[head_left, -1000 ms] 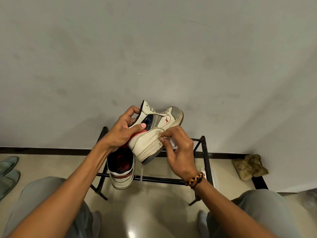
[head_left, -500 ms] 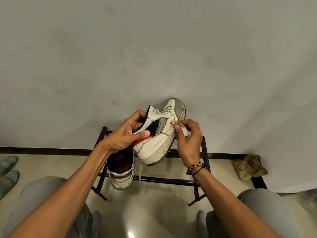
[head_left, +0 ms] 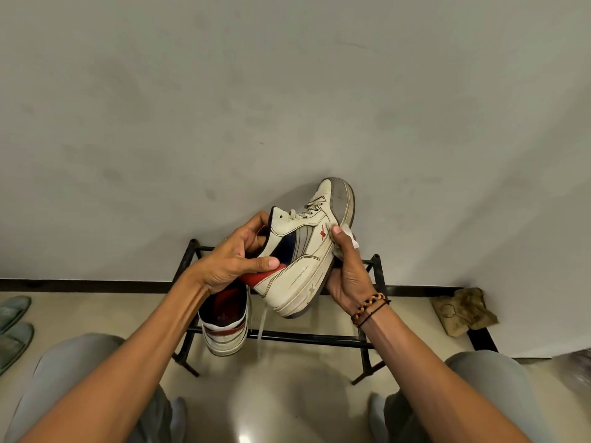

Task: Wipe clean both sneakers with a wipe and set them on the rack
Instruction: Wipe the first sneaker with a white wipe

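Observation:
I hold a cream sneaker (head_left: 307, 251) with navy, grey and red panels in the air above the black metal rack (head_left: 319, 338), its toe pointing up towards the wall. My left hand (head_left: 233, 260) grips it at the heel collar, thumb on the red patch. My right hand (head_left: 348, 273) holds a white wipe (head_left: 350, 236) against the sneaker's side near the sole, thumb by the red logo. The second sneaker (head_left: 225, 324) sits on the rack's left side, heel towards me, partly hidden by my left wrist.
The rack stands against a grey wall on a glossy beige floor. A crumpled olive cloth (head_left: 463, 311) lies on the floor to the right. Two grey-green slippers (head_left: 12, 327) are at the left edge. My knees (head_left: 73, 372) frame the rack from below.
The held sneaker has tilted further, toe higher towards the wall. My right hand with the wipe has slid along its side from the heel area towards the forefoot and now cups the sole.

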